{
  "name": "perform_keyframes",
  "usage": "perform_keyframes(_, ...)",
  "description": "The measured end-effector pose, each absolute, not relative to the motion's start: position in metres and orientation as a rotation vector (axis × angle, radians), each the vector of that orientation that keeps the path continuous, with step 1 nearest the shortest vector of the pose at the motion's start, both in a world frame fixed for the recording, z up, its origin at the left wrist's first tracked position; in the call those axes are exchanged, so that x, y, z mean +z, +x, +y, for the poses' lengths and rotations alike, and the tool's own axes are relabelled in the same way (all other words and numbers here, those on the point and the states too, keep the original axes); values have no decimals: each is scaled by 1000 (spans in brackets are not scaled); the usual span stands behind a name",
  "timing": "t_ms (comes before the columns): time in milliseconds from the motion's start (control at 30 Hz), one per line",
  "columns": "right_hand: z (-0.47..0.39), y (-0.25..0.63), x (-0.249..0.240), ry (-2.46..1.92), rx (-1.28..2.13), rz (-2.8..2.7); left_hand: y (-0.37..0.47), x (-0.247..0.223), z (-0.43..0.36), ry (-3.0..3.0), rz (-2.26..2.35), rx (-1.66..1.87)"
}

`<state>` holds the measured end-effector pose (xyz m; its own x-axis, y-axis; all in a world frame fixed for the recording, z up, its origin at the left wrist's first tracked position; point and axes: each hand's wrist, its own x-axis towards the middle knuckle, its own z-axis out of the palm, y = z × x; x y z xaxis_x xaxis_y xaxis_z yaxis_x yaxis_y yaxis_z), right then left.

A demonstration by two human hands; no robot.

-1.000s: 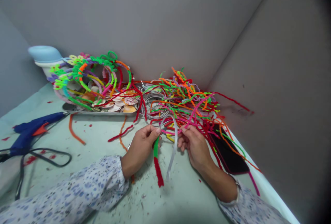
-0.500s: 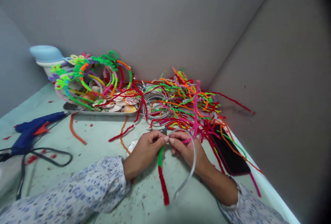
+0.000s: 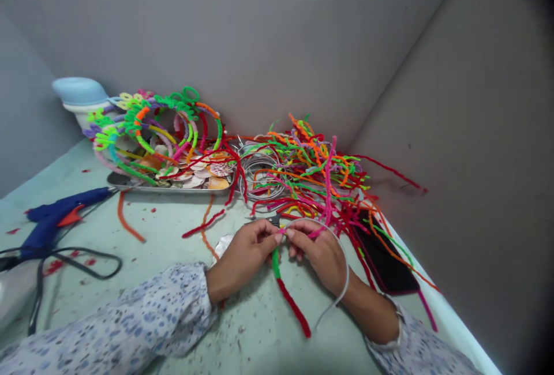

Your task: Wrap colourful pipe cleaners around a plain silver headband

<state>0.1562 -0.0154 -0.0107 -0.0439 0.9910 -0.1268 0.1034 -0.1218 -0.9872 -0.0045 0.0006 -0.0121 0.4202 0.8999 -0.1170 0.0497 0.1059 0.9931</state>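
Centrally, near the front edge of the tabletop [image 3: 173, 231], a thin grey headband [image 3: 341, 259] is held between two hands whose fingertips meet at one end of its arc. The left hand [image 3: 242, 254] is pinched shut on that end together with a pipe cleaner [image 3: 289, 297], green near the fingers and red further down, which trails toward the viewer over the tabletop. The right hand [image 3: 318, 251] is closed on the same spot, with a pink pipe cleaner [image 3: 328, 190] rising from it into the loose pile of pipe cleaners [image 3: 311, 167] behind. The rest of the headband curves around the right wrist and ends free above the tabletop. A slip seems likely if the pinch is relaxed: the springy band could twist out of the fingers and the winding could loosen. The pink strand could also be snagged in the tangled pile and drag other strands along. A dark phone [image 3: 381, 259] lies at the pile's right edge, half under stray strands, and could be pulled or knocked toward the tabletop's edge. A metal tray [image 3: 130, 182] behind the left hand is filled with shells or similar flat pieces, and decorated headbands [image 3: 151, 121] are heaped over it. A blue glue gun [image 3: 52, 216] lies well to the left, its cord looped nearby.
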Motion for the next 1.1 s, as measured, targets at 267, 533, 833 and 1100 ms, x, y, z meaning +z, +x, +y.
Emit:
perform_keyframes(267,-16,158,-10,-1356,1282,-1328,-4,-10,0,1302,922,806)
perform_keyframes(533,-14,163,-16,-1232,1347,-1374,-2,-1,-2,1187,823,807)
perform_keyframes(833,-13,161,-24,-1187,1441,-1178,-3,1,-5,1139,838,803)
perform_keyframes(1100,-17,160,-17,-1170,1415,-1246,-1,3,-9,1097,827,826)
